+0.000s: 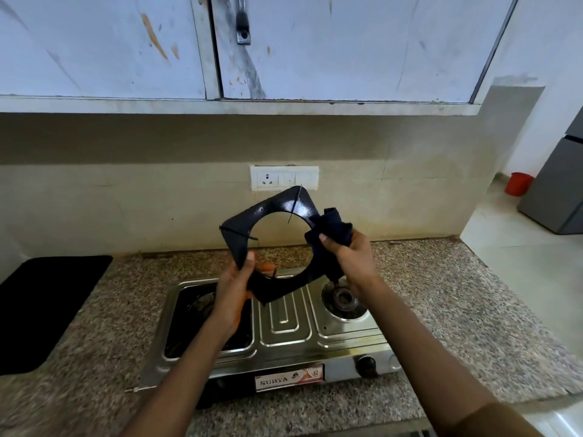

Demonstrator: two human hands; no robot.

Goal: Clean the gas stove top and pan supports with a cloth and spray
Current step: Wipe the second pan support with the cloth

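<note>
A black square pan support (243, 228) with a round hole is lifted above the steel two-burner gas stove (284, 323). My left hand (235, 288) grips its lower left corner. My right hand (350, 257) holds a dark blue cloth (331, 230) bunched against the support's right side. The stove's right burner (344, 298) is bare. A second black pan support (186, 329) lies over the left burner, partly hidden by my left arm. No spray bottle is in view.
The stove stands on a speckled granite counter (441, 310). A black mat (44, 307) lies at the left. A wall socket plate (284, 178) is behind, white cabinets (284, 48) hang above, and a grey fridge (558, 190) with a red bucket (517, 183) is at the right.
</note>
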